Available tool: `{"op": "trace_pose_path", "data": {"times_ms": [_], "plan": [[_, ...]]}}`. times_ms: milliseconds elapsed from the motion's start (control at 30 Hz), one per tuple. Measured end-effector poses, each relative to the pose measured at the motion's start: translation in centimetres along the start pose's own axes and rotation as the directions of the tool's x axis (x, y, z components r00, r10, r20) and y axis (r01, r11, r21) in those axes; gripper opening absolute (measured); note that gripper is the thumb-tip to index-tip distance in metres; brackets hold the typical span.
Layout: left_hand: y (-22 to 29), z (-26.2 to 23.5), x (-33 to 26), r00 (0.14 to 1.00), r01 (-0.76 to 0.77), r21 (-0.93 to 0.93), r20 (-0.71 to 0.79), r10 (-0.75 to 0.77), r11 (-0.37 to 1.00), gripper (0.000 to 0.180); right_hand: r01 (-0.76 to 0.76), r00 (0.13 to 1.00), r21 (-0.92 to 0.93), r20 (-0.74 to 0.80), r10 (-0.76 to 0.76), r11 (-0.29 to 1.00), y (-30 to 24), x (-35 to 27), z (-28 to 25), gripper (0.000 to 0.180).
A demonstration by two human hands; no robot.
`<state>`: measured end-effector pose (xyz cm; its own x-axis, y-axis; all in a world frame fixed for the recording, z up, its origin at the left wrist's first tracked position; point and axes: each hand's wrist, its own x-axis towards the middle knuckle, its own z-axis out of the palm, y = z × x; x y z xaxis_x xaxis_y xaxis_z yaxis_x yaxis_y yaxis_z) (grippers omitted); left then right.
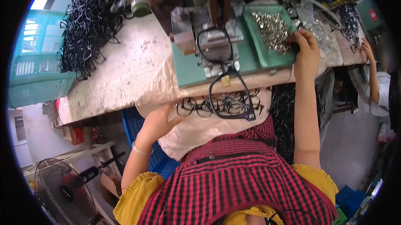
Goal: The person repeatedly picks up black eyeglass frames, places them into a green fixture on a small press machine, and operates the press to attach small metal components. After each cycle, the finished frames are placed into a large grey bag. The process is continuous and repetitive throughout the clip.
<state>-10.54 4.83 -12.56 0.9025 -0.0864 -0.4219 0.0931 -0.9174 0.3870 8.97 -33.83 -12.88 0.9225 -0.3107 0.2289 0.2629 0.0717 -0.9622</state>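
A black eyeglass frame (pixel 210 93) sits on the metal fixture (pixel 208 69) of a bench machine, one rim over the fixture and the other hanging past the bench edge toward me. My left hand (pixel 158 122) rests on the pale cloth (pixel 171 138) over my lap, its thumb and fingers apart and nothing visible in it. Beside it on the cloth lie several dark frames (pixel 196 107). At the right, my right hand (pixel 307 49) is at the edge of a green tray (pixel 249 37) heaped with small shiny metal parts (pixel 271 28). Its fingers are bent together; what they pinch is hidden.
A large pile of black frames (pixel 90 24) lies on the bench at left, beside a turquoise basket (pixel 37 64). More frames (pixel 285 112) hang below the bench by my right arm. A fan (pixel 62 193) stands lower left. At far right is another person's hand (pixel 367 49).
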Motion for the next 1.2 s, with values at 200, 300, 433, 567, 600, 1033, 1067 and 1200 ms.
{"op": "trace_pose_path", "data": {"times_ms": [200, 300, 433, 567, 600, 1033, 1067, 1200], "plan": [[0.9, 12.2, 7.0, 0.995, -0.086, -0.09, -0.057, 0.081, 0.992, 0.068, 0.006, 0.996, -0.033, 0.093, -0.003, 0.999, 0.1, 0.0, 5.3, 0.017], [10.2, 12.8, 9.0, 0.947, -0.32, -0.181, -0.094, 0.307, 0.93, 0.067, 0.073, 0.991, -0.103, 0.123, -0.06, 0.992, -1.5, 0.2, 6.6, 0.017], [17.9, 16.2, 10.9, 0.773, -0.525, -0.47, 0.084, 0.629, 0.709, 0.067, 0.111, 0.982, -0.194, 0.174, -0.077, 0.975, -2.3, 0.8, 5.5, 0.019], [18.0, 15.2, 10.0, 0.641, -0.518, -0.636, 0.155, 0.752, 0.572, 0.056, 0.156, 0.986, -0.418, 0.117, -0.118, 0.895, -2.7, -0.7, 2.2, 0.018], [16.5, 14.6, 9.2, 0.67, -0.546, -0.559, 0.156, 0.726, 0.624, 0.055, 0.196, 0.981, -0.488, 0.105, -0.165, 0.851, -3.4, -1.8, 1.4, 0.017], [7.2, -5.7, 5.3, 0.788, -0.575, -0.773, -0.611, -0.076, 0.267, 0.018, 0.156, 0.928, -0.027, 0.346, -0.137, 0.987, -8.5, -3.9, 12.6, 0.036], [6.2, -5.3, 5.8, 0.767, -0.545, -0.794, -0.602, -0.221, 0.27, 0.019, 0.116, 0.936, 0.017, 0.332, -0.115, 0.993, -8.5, -4.1, 12.5, 0.037], [3.3, -4.7, 7.7, 0.638, -0.549, -0.83, -0.496, -0.588, 0.105, 0.019, 0.015, 0.951, 0.09, 0.305, -0.042, 0.996, -8.1, -5.1, 12.5, 0.04]]}}
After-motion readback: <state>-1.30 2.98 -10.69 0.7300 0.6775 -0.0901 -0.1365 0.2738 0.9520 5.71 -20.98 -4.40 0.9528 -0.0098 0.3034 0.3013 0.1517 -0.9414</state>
